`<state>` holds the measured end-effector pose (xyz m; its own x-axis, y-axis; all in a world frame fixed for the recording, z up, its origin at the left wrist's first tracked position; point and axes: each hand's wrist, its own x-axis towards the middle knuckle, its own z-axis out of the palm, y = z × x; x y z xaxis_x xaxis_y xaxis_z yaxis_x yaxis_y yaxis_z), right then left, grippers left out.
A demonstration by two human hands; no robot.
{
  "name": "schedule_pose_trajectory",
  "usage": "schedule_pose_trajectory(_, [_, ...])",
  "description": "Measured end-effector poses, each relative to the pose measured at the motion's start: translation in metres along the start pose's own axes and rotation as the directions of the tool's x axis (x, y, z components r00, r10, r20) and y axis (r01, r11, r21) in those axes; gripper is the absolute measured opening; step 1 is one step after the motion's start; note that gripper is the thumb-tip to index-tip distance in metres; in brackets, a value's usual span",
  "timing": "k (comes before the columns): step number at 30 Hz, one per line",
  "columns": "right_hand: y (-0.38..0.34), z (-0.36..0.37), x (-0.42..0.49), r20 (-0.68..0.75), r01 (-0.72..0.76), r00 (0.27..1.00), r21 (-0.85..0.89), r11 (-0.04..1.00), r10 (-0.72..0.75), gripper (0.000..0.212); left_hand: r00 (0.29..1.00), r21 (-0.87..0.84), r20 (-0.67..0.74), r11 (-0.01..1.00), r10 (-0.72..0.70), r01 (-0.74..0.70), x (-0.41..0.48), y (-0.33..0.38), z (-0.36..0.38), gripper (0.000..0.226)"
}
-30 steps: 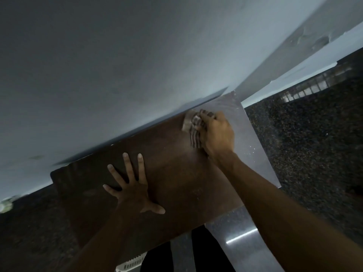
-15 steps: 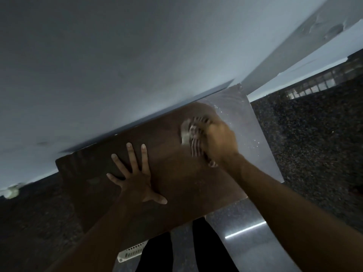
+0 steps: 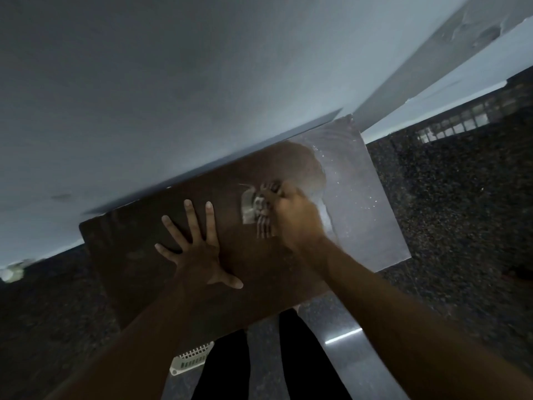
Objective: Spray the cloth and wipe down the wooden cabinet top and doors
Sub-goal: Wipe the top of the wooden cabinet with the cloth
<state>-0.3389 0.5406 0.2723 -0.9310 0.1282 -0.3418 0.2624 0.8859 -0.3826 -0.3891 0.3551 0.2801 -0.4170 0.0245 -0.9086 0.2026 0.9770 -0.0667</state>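
Wood fills the middle of the frame: the cabinet top [image 3: 150, 284] is a dark brown slab lying slantwise from centre left to centre right, its far edge tight against the pale grey-blue wall [image 3: 173, 96] that takes up the whole upper half. Toward the right end the brown gives way along a curved line to a pale, dusty film [image 3: 372, 215] flecked with white specks. Your right hand [image 3: 297, 217], somewhat blurred, sits at that line with its fingers curled round the bunched striped cloth [image 3: 256, 209], clasping it and bearing it down on the wood just right of centre. Your left hand [image 3: 196, 255] lies flat on the brown part, fingers straight and fanned wide, thumb out to the right, grasping nothing. Dark speckled stone floor [image 3: 461, 226] spreads on both sides of the cabinet, and at the upper right a pale grid pattern [image 3: 461, 119] shows on it. Below the near edge a glossy grey strip [image 3: 343, 356] carries a bright streak of light. Your legs in black trousers [image 3: 225, 370] stand at bottom centre, and a white slotted plastic piece [image 3: 191, 360] lies just left of them.
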Motion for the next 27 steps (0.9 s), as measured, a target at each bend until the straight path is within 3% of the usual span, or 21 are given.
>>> schedule_pose_trajectory(3, [0.04, -0.012, 0.015, -0.113, -0.172, 0.979, 0.0, 0.985, 0.171, 0.049, 1.0, -0.012, 0.002, 1.0, 0.007, -0.007, 0.001, -0.001, 0.001, 0.18])
schedule_pose_trajectory(6, [0.056, -0.03, 0.055, -0.217, -0.332, 0.913, 0.096, 0.939, 0.345, 0.036, 1.0, -0.01, 0.003, 1.0, 0.019, -0.019, 0.002, -0.003, 0.002, 0.18])
schedule_pose_trajectory(10, [0.032, -0.032, 0.088, -0.26, -0.398, 0.874, 0.1, 0.912, 0.41, 0.03, 1.0, -0.009, -0.001, 1.0, 0.02, -0.02, 0.003, -0.003, 0.001, 0.18])
schedule_pose_trajectory(12, [0.015, -0.024, 0.08, -0.217, -0.353, 0.906, 0.088, 0.931, 0.364, 0.032, 1.0, -0.014, 0.0, 1.0, 0.013, -0.013, 0.002, -0.002, 0.001, 0.18])
schedule_pose_trajectory(16, [0.001, -0.018, 0.037, -0.012, -0.119, 0.993, 0.085, 0.989, 0.12, 0.041, 1.0, -0.013, 0.011, 1.0, 0.006, -0.006, 0.0, -0.001, 0.0, 0.18])
schedule_pose_trajectory(19, [0.034, -0.022, 0.016, -0.049, -0.069, 0.996, 0.063, 0.996, 0.072, 0.039, 1.0, -0.012, 0.017, 1.0, 0.007, -0.007, -0.002, 0.0, -0.002, 0.178])
schedule_pose_trajectory(23, [0.087, -0.046, 0.034, -0.224, -0.253, 0.94, 0.054, 0.966, 0.258, 0.038, 1.0, -0.023, 0.021, 1.0, 0.016, -0.015, -0.002, -0.001, -0.001, 0.179])
schedule_pose_trajectory(27, [0.095, -0.063, 0.076, -0.303, -0.511, 0.8, 0.109, 0.852, 0.518, 0.027, 1.0, -0.014, 0.022, 1.0, 0.022, -0.021, -0.001, -0.002, -0.001, 0.179])
